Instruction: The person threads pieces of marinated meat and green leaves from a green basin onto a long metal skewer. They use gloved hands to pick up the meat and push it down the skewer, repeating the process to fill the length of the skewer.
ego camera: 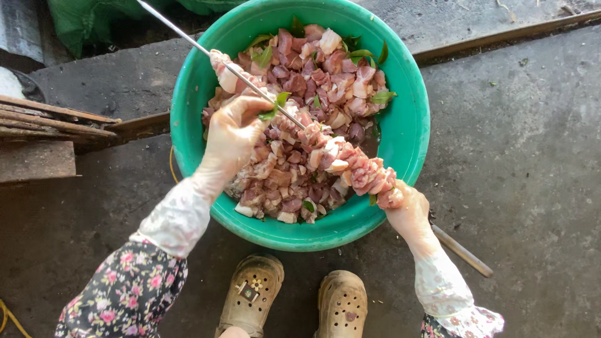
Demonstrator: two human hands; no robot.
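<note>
A green plastic basin (410,119) on the ground holds many raw meat chunks (325,81) mixed with green leaves. A long metal skewer (188,39) runs diagonally over it, from upper left to lower right. Several meat pieces (363,172) are packed on its lower part. My right hand (410,213), in a thin clear glove, grips the skewer just below the threaded meat. My left hand (235,134), also gloved, pinches a piece of meat with a leaf against the skewer's middle.
The basin sits on dark concrete. Wooden planks (50,119) lie at the left, a green bag (94,19) at the upper left. My two tan clogs (294,300) stand just below the basin. A yellow cord (9,316) shows at the lower left corner.
</note>
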